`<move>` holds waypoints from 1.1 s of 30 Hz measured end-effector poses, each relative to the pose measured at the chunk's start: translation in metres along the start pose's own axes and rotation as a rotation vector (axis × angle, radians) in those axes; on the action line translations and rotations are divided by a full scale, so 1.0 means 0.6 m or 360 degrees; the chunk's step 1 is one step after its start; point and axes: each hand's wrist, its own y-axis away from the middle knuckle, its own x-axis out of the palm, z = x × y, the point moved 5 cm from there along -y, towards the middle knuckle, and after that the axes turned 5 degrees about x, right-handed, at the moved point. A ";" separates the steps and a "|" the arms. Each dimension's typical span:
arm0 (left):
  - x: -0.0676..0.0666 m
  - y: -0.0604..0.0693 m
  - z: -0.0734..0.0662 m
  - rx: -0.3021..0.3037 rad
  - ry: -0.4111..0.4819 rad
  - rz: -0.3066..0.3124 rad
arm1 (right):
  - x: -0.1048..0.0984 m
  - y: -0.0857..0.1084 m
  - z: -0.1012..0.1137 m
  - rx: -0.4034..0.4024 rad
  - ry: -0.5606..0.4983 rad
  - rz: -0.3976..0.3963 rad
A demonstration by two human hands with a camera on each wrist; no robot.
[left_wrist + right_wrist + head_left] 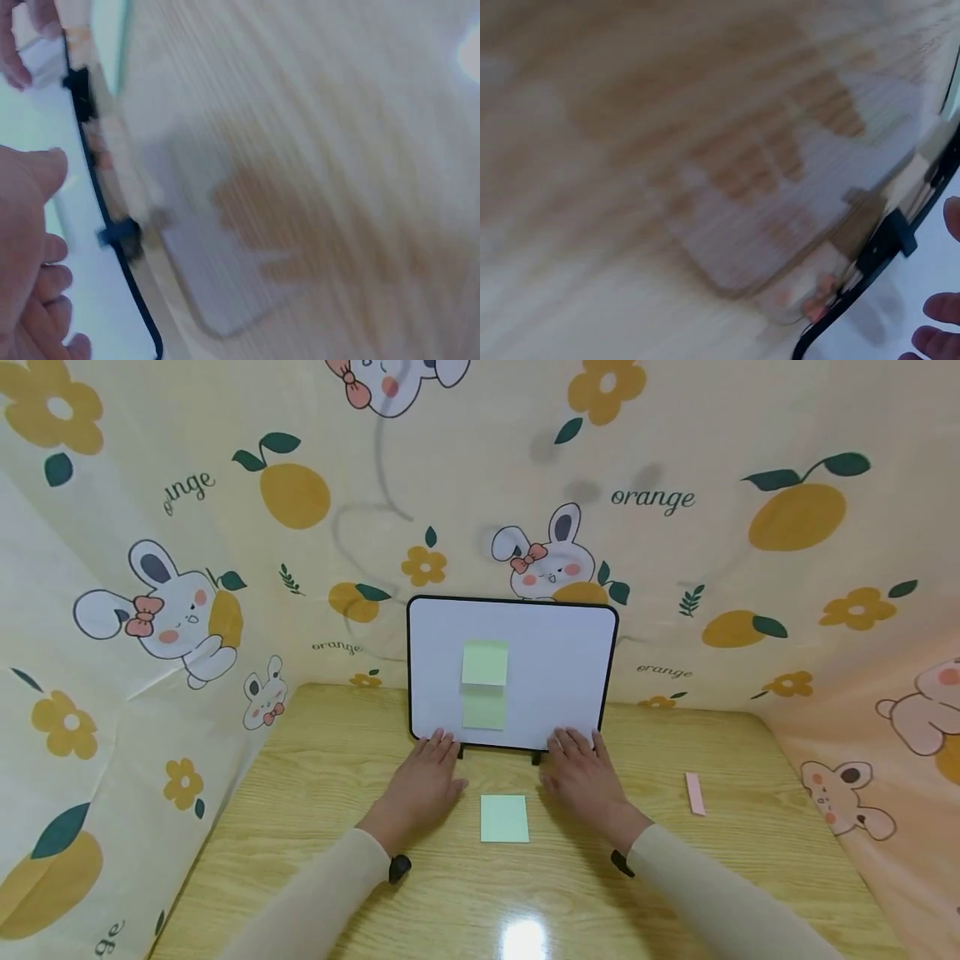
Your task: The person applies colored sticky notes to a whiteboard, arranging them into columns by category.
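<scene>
A small whiteboard [555,668] with a black frame stands tilted back on black feet [536,758]. Two pale green sticky notes cling to it, an upper one [485,662] with its lower edge lifted and another [483,710] below. My left hand [423,785] lies near the board's lower left edge, fingers extended; my right hand [585,777] is likewise at the lower right edge. Neither holds anything; whether the fingertips touch the frame I cannot tell. On the table between my wrists lies a pale green sticky note [504,818]. Both wrist views show the fingers in front of the board.
To the right, a narrow pink paper strip [695,794] lies on the glossy wood-grain table [322,777]. A cloth [465,468] printed with rabbits and oranges hangs behind and at both sides. The board and hands are reflected in the tabletop in the wrist views.
</scene>
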 end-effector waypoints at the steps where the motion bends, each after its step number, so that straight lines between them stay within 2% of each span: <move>1: -0.001 0.004 -0.007 -0.0010 0.0031 -0.0002 | -0.001 0.006 -0.006 0.0021 -0.0014 -0.0011; 8: 0.001 0.024 -0.063 0.0009 0.0163 -0.0028 | -0.012 0.053 -0.054 0.0124 -0.0114 -0.0069; 16: 0.008 0.046 -0.132 0.0072 0.0177 0.0010 | -0.025 0.112 -0.116 0.0229 -0.0186 -0.0086; 19: 0.013 0.053 -0.152 0.0098 0.0166 0.0033 | -0.024 0.135 -0.141 0.0276 -0.0206 -0.0043; 26: 0.033 0.061 -0.185 0.0128 0.0183 0.0133 | -0.007 0.188 -0.198 0.0451 -0.0265 0.0200; 33: 0.041 0.066 -0.211 0.0171 0.0195 0.0218 | 0.005 0.220 -0.230 0.0518 -0.0266 0.0297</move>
